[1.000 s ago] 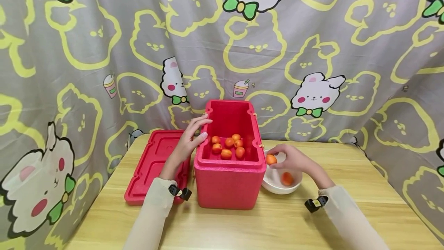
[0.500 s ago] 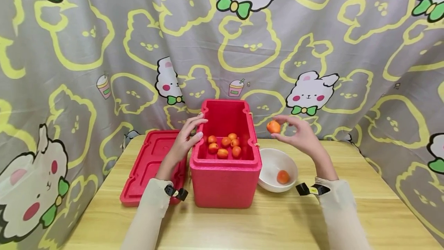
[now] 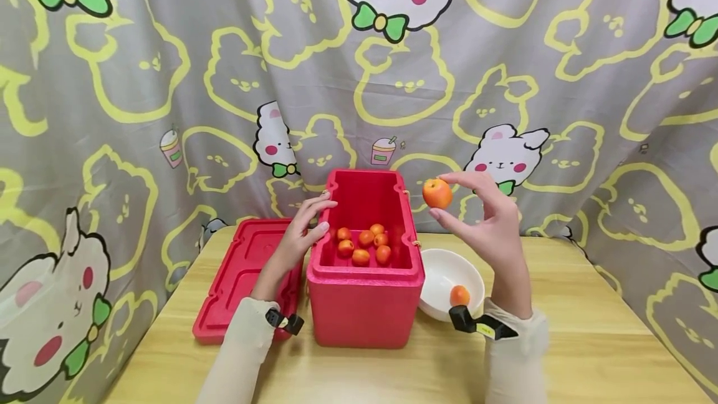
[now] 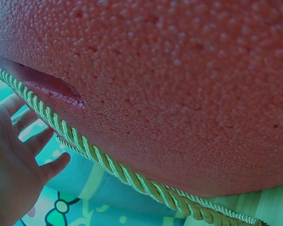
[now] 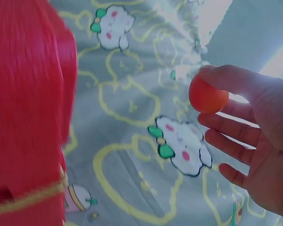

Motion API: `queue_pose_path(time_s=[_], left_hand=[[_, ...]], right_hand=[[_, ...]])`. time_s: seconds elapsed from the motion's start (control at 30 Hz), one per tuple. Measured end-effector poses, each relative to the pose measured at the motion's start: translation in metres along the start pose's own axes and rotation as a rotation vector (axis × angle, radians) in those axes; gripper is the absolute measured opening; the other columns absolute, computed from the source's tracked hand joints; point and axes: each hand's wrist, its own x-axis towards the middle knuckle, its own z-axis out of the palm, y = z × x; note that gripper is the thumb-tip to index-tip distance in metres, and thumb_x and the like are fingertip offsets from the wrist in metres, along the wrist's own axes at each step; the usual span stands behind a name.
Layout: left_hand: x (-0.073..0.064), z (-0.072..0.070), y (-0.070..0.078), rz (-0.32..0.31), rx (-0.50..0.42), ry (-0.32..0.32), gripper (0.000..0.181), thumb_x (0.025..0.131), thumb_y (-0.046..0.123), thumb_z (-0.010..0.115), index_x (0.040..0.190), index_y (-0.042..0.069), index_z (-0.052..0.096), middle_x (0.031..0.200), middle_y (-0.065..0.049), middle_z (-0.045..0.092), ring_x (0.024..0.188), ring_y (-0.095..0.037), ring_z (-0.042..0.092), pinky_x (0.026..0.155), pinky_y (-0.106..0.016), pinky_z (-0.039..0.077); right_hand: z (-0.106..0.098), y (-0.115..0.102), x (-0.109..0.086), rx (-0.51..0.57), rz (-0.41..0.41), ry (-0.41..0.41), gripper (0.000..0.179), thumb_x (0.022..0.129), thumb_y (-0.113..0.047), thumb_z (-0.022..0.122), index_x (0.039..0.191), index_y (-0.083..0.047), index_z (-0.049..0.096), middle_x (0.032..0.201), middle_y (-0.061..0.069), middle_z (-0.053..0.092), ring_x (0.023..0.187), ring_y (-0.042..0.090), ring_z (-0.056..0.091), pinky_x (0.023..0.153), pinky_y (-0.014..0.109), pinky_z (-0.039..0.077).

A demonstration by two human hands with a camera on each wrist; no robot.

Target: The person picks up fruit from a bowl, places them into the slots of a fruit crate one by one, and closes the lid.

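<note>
My right hand [image 3: 493, 220] pinches a small round orange-red fruit [image 3: 437, 194] between thumb and fingertips, in the air right of the red foam box [image 3: 367, 313] and above its rim. In the right wrist view the same fruit [image 5: 207, 95] sits at the fingertips, the other fingers spread loosely. My left hand [image 3: 294, 242] rests on the box's left rim, fingers fairly straight; the left wrist view shows the hand [image 4: 16, 162] beside the box wall and a twisted cord [image 4: 104, 157]. Several like fruits [image 3: 361, 257] lie on the box floor.
A white bowl [image 3: 440, 267] stands right of the box with one fruit [image 3: 459, 295] in it, partly below my right wrist. The red lid [image 3: 235, 285] lies flat left of the box. A patterned curtain [image 3: 314, 80] hangs behind the wooden table [image 3: 589, 323].
My right hand has lifted the fruit out of the white bowl, up and slightly left toward the box's right side. The left hand has stayed on the rim.
</note>
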Motion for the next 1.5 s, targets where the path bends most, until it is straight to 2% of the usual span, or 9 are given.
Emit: queue_pose_path(time_s=[0.13, 0.3, 0.47, 0.57, 0.67, 0.8, 1.13, 1.33, 1.5], left_hand=[[0.0, 0.002, 0.0, 0.004, -0.009, -0.005, 0.048, 0.096, 0.019, 0.057, 0.144, 0.014, 0.055, 0.159, -0.009, 0.04, 0.148, -0.025, 0.034, 0.115, -0.065, 0.035], [0.002, 0.003, 0.001, -0.003, -0.02, -0.001, 0.049, 0.096, 0.021, 0.057, 0.144, 0.016, 0.055, 0.159, -0.008, 0.039, 0.149, -0.023, 0.033, 0.115, -0.064, 0.037], [0.004, 0.002, 0.001, -0.009, -0.025, -0.006, 0.049, 0.096, 0.023, 0.058, 0.145, 0.018, 0.055, 0.16, -0.006, 0.039, 0.15, -0.021, 0.032, 0.116, -0.065, 0.035], [0.004, 0.002, 0.001, -0.013, -0.022, -0.006, 0.049, 0.096, 0.022, 0.057, 0.145, 0.018, 0.055, 0.16, -0.005, 0.038, 0.15, -0.021, 0.032, 0.116, -0.065, 0.034], [0.003, 0.001, 0.001, -0.009, -0.018, -0.004, 0.049, 0.096, 0.021, 0.056, 0.144, 0.016, 0.055, 0.16, -0.006, 0.039, 0.15, -0.023, 0.032, 0.117, -0.064, 0.034], [0.002, 0.001, 0.0, -0.002, -0.021, -0.001, 0.049, 0.096, 0.019, 0.056, 0.144, 0.014, 0.056, 0.159, -0.007, 0.04, 0.15, -0.024, 0.032, 0.116, -0.066, 0.034], [0.002, 0.0, 0.0, -0.008, -0.018, -0.005, 0.049, 0.095, 0.02, 0.056, 0.144, 0.016, 0.055, 0.159, -0.006, 0.039, 0.15, -0.023, 0.032, 0.116, -0.067, 0.033], [0.002, -0.001, 0.001, -0.013, -0.007, -0.008, 0.049, 0.096, 0.018, 0.056, 0.145, 0.014, 0.055, 0.16, -0.008, 0.039, 0.15, -0.025, 0.032, 0.117, -0.063, 0.035], [0.002, -0.001, -0.001, -0.014, -0.011, -0.007, 0.05, 0.095, 0.019, 0.056, 0.145, 0.015, 0.055, 0.16, -0.008, 0.039, 0.15, -0.025, 0.032, 0.114, -0.068, 0.035]], right_hand=[[0.01, -0.006, -0.003, -0.033, -0.049, -0.002, 0.055, 0.066, 0.007, 0.086, 0.119, 0.001, 0.072, 0.117, 0.016, 0.071, 0.118, 0.018, 0.06, 0.104, 0.028, 0.046], [0.022, -0.006, -0.003, -0.126, -0.039, -0.053, 0.057, 0.066, 0.0, 0.09, 0.12, -0.007, 0.073, 0.119, 0.011, 0.072, 0.117, 0.018, 0.06, 0.107, 0.029, 0.043], [0.03, -0.004, -0.004, -0.195, 0.016, -0.122, 0.056, 0.069, -0.007, 0.092, 0.121, -0.011, 0.074, 0.12, 0.007, 0.072, 0.118, 0.019, 0.058, 0.105, 0.037, 0.042], [0.036, -0.001, -0.005, -0.196, 0.045, -0.171, 0.054, 0.07, -0.009, 0.092, 0.121, -0.012, 0.073, 0.119, 0.006, 0.072, 0.117, 0.02, 0.057, 0.106, 0.045, 0.041], [0.042, 0.004, -0.006, -0.191, 0.062, -0.22, 0.052, 0.072, -0.012, 0.091, 0.121, -0.012, 0.073, 0.12, 0.006, 0.072, 0.117, 0.022, 0.057, 0.111, 0.055, 0.035], [0.05, 0.011, -0.008, -0.211, 0.111, -0.275, 0.049, 0.073, -0.015, 0.091, 0.119, -0.013, 0.073, 0.12, 0.007, 0.07, 0.117, 0.023, 0.057, 0.112, 0.061, 0.031], [0.058, 0.023, -0.011, -0.234, 0.187, -0.369, 0.047, 0.075, -0.018, 0.09, 0.119, -0.013, 0.073, 0.121, 0.008, 0.07, 0.116, 0.026, 0.057, 0.108, 0.061, 0.033], [0.061, 0.023, -0.01, -0.223, 0.188, -0.381, 0.048, 0.076, -0.018, 0.089, 0.12, -0.012, 0.073, 0.122, 0.008, 0.07, 0.116, 0.025, 0.057, 0.105, 0.057, 0.035], [0.063, 0.023, -0.011, -0.237, 0.174, -0.357, 0.056, 0.076, -0.018, 0.089, 0.128, -0.011, 0.069, 0.128, 0.011, 0.067, 0.119, 0.027, 0.057, 0.105, 0.057, 0.036]])
